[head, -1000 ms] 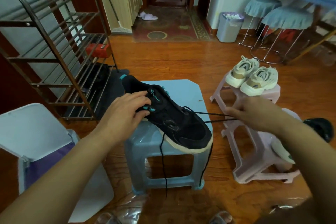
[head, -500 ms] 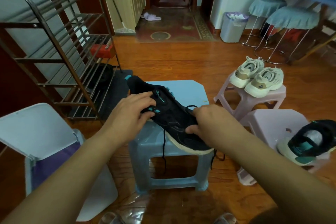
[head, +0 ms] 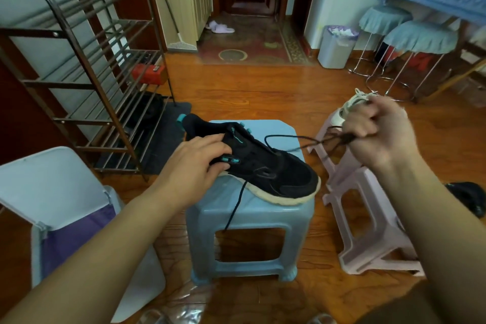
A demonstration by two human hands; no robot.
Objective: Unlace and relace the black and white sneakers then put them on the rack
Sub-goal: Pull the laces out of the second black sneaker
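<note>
black sneaker (head: 252, 166) on blue stool (head: 263, 218), toe toward me | my left hand (head: 196, 163) presses its collar, fingers fairly straight, to steady it | my right hand (head: 373, 126) pinches black lace (head: 289, 138), drawing it clear | rack (head: 86, 81) left

Black sneaker (head: 265, 166) with white sole, teal accents, on pale-blue stool (head: 252, 221).

A black sneaker (head: 263, 166) sits on a blue stool (head: 252, 221). The left hand (head: 194, 166) presses down on its heel end. The right hand (head: 376, 129) pinches the black lace (head: 294, 141) and holds it out to the side.
</note>
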